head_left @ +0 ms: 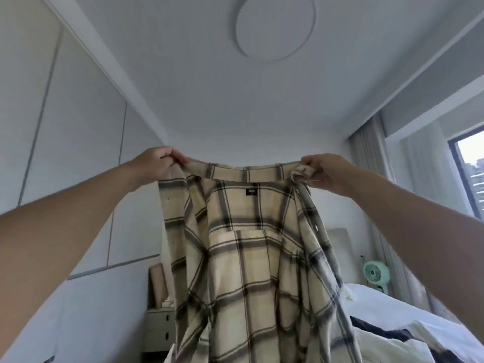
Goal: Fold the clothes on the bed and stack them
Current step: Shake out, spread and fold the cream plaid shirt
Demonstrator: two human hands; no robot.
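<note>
The plaid shirt (251,258) hangs open in the air above the bed (408,320). My left hand (157,163) pinches one collar end, my right hand (323,171) grips the other. A small green fan (375,272) stands beyond the bed.

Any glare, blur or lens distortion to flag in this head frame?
Head view: strong wide-angle bowing at wardrobe and ceiling edges; window blown out; plaid shirt softly blurred and mildly backlit, with both hands gripping its collar; daylight otherwise even, no harsh shadows.
</note>
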